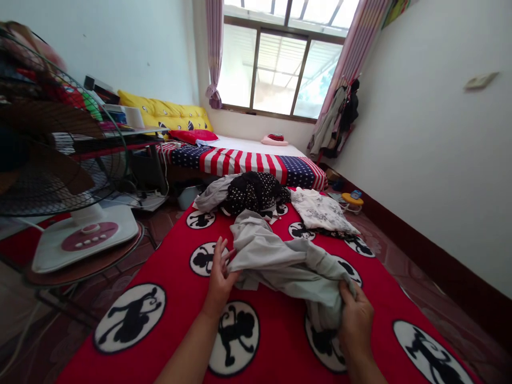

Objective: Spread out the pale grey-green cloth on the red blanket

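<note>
Now both hands grip crumpled grey garment (280,261): left hand (219,277) pinching edge; right hand (355,319) clenching bunched cloth

This is a bedroom in a home. A low bed (256,157) with a striped cover and yellow pillows (172,113) stands under a curtained window (280,69). Clothes (256,193) lie on a red blanket (272,325), beside a fan (60,160).

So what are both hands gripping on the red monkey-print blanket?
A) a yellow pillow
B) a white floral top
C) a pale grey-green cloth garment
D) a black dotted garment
C: the left hand and right hand each clutch an end of the crumpled pale grey-green cloth garment lying on the red monkey-print blanket.
</note>
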